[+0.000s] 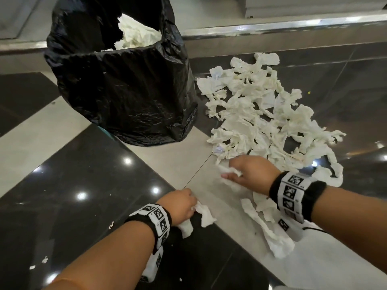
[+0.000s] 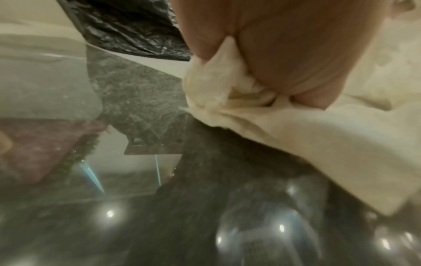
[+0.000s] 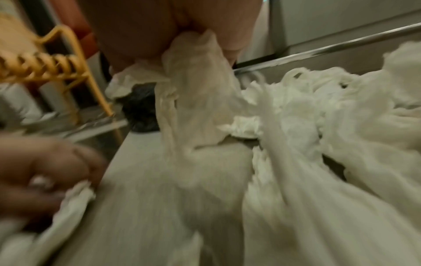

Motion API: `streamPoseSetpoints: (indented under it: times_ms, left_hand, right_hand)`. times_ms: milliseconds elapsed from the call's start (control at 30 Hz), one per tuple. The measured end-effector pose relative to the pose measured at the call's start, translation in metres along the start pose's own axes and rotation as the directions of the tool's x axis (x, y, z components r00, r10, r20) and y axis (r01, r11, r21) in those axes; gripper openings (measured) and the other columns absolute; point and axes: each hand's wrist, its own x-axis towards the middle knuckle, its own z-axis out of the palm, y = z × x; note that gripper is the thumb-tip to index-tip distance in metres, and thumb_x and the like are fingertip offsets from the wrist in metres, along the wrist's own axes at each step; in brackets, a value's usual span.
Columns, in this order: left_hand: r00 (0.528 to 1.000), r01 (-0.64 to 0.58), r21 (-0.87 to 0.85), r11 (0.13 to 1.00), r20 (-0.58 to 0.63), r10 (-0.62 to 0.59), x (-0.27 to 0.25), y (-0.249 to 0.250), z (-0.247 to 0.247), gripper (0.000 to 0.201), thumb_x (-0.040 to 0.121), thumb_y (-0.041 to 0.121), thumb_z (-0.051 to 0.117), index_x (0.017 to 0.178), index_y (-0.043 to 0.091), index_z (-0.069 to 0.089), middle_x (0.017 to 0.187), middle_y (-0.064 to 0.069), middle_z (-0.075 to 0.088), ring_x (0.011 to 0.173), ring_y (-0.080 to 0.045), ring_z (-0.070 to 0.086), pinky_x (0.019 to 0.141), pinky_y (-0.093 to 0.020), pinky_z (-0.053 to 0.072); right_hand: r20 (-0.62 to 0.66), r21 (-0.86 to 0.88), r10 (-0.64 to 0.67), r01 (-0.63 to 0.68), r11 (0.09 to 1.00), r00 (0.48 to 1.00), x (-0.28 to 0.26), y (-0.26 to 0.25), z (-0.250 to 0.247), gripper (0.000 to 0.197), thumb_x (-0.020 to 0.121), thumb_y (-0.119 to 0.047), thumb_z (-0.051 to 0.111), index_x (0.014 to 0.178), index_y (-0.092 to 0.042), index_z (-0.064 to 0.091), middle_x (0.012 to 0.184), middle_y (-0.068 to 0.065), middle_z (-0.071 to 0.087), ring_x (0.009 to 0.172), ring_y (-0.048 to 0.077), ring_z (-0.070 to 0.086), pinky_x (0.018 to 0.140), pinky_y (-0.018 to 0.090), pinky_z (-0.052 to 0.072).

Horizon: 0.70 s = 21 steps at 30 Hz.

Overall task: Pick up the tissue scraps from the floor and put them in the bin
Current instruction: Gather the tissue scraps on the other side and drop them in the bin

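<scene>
A bin lined with a black bag stands at the upper left, with white tissue inside it. A big heap of torn tissue scraps lies on the floor to its right. My left hand is low near the floor and grips a crumpled tissue scrap; the left wrist view shows the fingers curled round that scrap. My right hand is at the heap's near edge and pinches a scrap; in the right wrist view the tissue hangs from its fingers.
The floor is glossy black tile crossed by beige bands. A metal-edged step runs behind the bin and heap. More scraps lie under my right wrist. Small crumbs dot the black tile at the lower left.
</scene>
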Motion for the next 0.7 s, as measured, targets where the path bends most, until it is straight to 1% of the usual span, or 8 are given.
streamPoseSetpoints:
  times_ms: [100, 167, 233, 333, 433, 533, 600, 700]
  left_hand:
    - [0.979, 0.064, -0.215, 0.975, -0.177, -0.103, 0.002, -0.004, -0.01, 0.022, 0.088, 0.019, 0.05, 0.103, 0.006, 0.06, 0.107, -0.005, 0.049, 0.096, -0.027, 0.058, 0.078, -0.029, 0.041]
    - [0.945, 0.053, -0.332, 0.942, -0.287, -0.155, 0.002, -0.005, -0.021, 0.018, 0.086, 0.012, 0.051, 0.103, 0.007, 0.058, 0.112, -0.005, 0.049, 0.097, -0.026, 0.057, 0.082, -0.028, 0.042]
    - [0.923, 0.057, -0.389, 0.92, -0.33, -0.197, 0.001, -0.002, -0.032, 0.017, 0.087, 0.007, 0.047, 0.103, 0.007, 0.052, 0.11, -0.009, 0.054, 0.092, -0.029, 0.057, 0.081, -0.034, 0.045]
    - [0.936, 0.096, -0.349, 0.932, -0.287, -0.204, 0.004, 0.006, -0.043, 0.019, 0.087, 0.006, 0.04, 0.106, 0.009, 0.046, 0.097, -0.014, 0.057, 0.085, -0.034, 0.056, 0.074, -0.04, 0.044]
    - [0.952, 0.106, -0.289, 0.951, -0.247, -0.181, 0.011, 0.014, -0.051, 0.016, 0.089, 0.014, 0.042, 0.105, 0.012, 0.043, 0.089, -0.012, 0.054, 0.082, -0.034, 0.056, 0.071, -0.04, 0.043]
    - [0.961, 0.114, -0.257, 0.96, -0.217, -0.172, 0.02, 0.026, -0.063, 0.028, 0.09, 0.04, 0.048, 0.1, 0.014, 0.045, 0.082, -0.007, 0.057, 0.079, -0.03, 0.056, 0.066, -0.035, 0.041]
    - [0.967, 0.087, -0.18, 0.98, -0.221, -0.126, 0.033, 0.032, -0.07, 0.033, 0.09, 0.043, 0.048, 0.104, 0.014, 0.047, 0.093, -0.01, 0.062, 0.087, -0.032, 0.058, 0.068, -0.034, 0.04]
    - [0.966, 0.013, -0.094, 0.996, -0.256, -0.036, 0.061, 0.04, -0.08, 0.031, 0.091, 0.02, 0.047, 0.121, 0.014, 0.041, 0.121, -0.016, 0.054, 0.094, -0.038, 0.059, 0.074, -0.039, 0.047]
  right_hand:
    - [-0.177, 0.322, 0.242, -0.176, 0.93, 0.954, 0.001, 0.008, -0.024, 0.035, 0.083, -0.053, 0.057, 0.069, -0.021, 0.054, 0.075, -0.005, 0.054, 0.072, 0.016, 0.054, 0.059, 0.025, 0.04]
    - [-0.24, 0.505, 0.374, -0.213, 0.836, 0.896, 0.0, 0.016, -0.037, 0.027, 0.084, -0.037, 0.065, 0.074, -0.013, 0.06, 0.076, -0.002, 0.058, 0.074, 0.019, 0.058, 0.059, 0.025, 0.043]
    - [-0.227, 0.594, 0.421, -0.218, 0.775, 0.878, -0.003, 0.024, -0.049, 0.012, 0.086, -0.023, 0.065, 0.078, -0.017, 0.058, 0.079, 0.002, 0.066, 0.069, 0.018, 0.067, 0.052, 0.026, 0.048]
    - [-0.121, 0.34, 0.373, -0.314, 0.886, 0.92, -0.009, 0.038, -0.045, 0.013, 0.086, -0.023, 0.065, 0.096, -0.02, 0.056, 0.078, 0.0, 0.066, 0.059, 0.012, 0.061, 0.053, 0.023, 0.048]
    - [0.115, -0.076, 0.368, -0.361, 0.93, 0.923, -0.024, 0.046, -0.007, 0.052, 0.077, -0.05, 0.067, 0.117, -0.022, 0.049, 0.107, 0.003, 0.059, 0.085, 0.018, 0.056, 0.074, 0.03, 0.049]
    - [0.327, -0.219, 0.366, -0.307, 0.926, 0.871, -0.046, 0.043, 0.042, 0.083, 0.057, -0.062, 0.074, 0.122, -0.025, 0.038, 0.117, 0.002, 0.042, 0.096, 0.023, 0.055, 0.078, 0.035, 0.052]
    - [0.362, -0.25, 0.283, -0.2, 0.947, 0.888, -0.051, 0.041, 0.063, 0.065, 0.071, -0.046, 0.072, 0.121, -0.021, 0.039, 0.119, 0.004, 0.041, 0.098, 0.027, 0.056, 0.079, 0.037, 0.053]
    - [0.344, -0.237, 0.181, -0.101, 0.966, 0.921, -0.046, 0.037, 0.058, 0.034, 0.088, -0.009, 0.048, 0.12, -0.018, 0.044, 0.115, 0.011, 0.052, 0.099, 0.032, 0.058, 0.083, 0.042, 0.051]
